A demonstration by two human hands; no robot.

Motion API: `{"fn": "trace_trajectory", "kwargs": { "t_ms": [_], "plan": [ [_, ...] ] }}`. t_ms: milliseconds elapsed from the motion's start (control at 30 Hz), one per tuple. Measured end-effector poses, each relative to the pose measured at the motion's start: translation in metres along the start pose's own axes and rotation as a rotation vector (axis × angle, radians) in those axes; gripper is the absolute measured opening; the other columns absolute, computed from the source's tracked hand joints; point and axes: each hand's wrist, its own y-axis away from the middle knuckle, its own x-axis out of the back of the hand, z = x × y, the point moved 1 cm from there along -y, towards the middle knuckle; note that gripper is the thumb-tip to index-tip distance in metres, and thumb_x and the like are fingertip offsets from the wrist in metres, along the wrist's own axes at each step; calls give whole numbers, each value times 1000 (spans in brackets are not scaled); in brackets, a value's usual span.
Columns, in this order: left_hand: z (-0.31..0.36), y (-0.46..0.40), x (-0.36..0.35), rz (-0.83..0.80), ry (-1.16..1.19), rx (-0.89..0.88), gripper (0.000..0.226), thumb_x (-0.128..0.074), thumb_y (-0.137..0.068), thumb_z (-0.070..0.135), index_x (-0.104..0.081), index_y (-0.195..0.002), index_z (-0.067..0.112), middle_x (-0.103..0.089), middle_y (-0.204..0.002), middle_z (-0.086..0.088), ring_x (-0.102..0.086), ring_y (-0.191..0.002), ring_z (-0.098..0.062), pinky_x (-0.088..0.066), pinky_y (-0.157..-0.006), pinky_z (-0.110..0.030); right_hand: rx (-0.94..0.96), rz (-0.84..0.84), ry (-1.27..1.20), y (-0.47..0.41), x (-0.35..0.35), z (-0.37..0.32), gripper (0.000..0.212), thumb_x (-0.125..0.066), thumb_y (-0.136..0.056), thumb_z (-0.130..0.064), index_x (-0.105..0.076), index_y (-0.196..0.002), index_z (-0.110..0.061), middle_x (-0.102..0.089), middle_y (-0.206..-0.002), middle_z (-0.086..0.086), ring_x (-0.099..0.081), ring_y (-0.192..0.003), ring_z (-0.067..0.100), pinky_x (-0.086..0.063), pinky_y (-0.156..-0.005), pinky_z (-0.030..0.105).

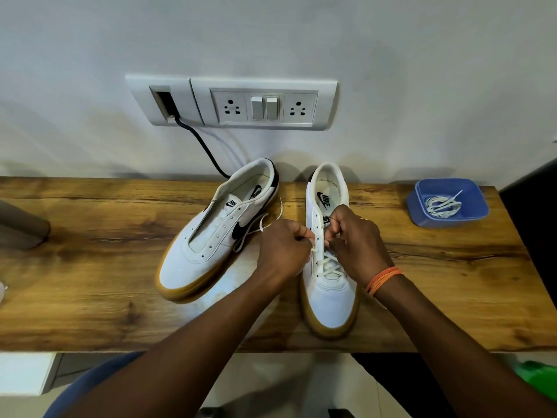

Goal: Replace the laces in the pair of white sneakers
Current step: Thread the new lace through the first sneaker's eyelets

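**lacenoob:** Any tips for handling the lace (330,264) on the right sneaker (328,267)? It's near the front of the tabletop (90,267), crossed through only the lower eyelets.

**solefixer:** It's limp and light, so I'd pinch near the stiff tip. Both the left hand (283,251) and right hand (355,245) have fingers curled, pinching lace ends. The unlaced left sneaker (217,233) lies beside it; a spare lace (443,205) waits in the blue tub (422,218).

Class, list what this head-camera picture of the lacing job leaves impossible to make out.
- Head view: upper eyelets of the right sneaker, covered by both hands.
- Brown object at left: cut by the edge, blurred.
- How many laces lie in the blue tub: too tangled.
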Motion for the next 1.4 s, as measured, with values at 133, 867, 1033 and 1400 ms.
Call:
{"fn": "trace_trajectory", "kwargs": {
  "t_ms": [133, 867, 1033, 1400],
  "plan": [
    [-1, -1, 1, -8, 13, 7, 13, -68, -86, 8, -73, -79, 17, -73, -72, 2, -69, -57, -13, -61, -67, -32, -12, 6, -66, -1, -4, 3, 50, -63, -84, 3, -32, -73, -34, -63, -76, 0, -62, -73, 23, -54, -79, 49],
    [16, -34, 70, 407, 188, -49, 27, -48, -96, 20, -64, -83, 3, -65, -77, -21, -57, -57, -18, -46, -53, -30, -2, -181, -88, -14, 15, 14, 30, -76, -72, 1, -65, -77, -26, -69, -74, -8, -64, -70, 3, -56, -72, 30],
    [8, -24, 36, 144, 17, 36, 48, -58, -96, 38, -66, -79, -7, -67, -64, -21, -59, -47, -18, -55, -55, -33, 12, -50, -238, -21, 28, 15, 20, -74, -78, 1, -66, -83, -17, -69, -76, -5, -61, -67, -1, -46, -63, 9],
    [-3, -8, -6, -2, 298, 72, 18, -76, -85, 17, -69, -80, 1, -70, -71, -10, -62, -59, -12, -51, -51, -24, 70, -15, -42, -25, 23, 28, 19, -70, -84, -7, -71, -100, -17, -62, -88, 0, -56, -80, 16, -49, -78, 32]
  ]
}}
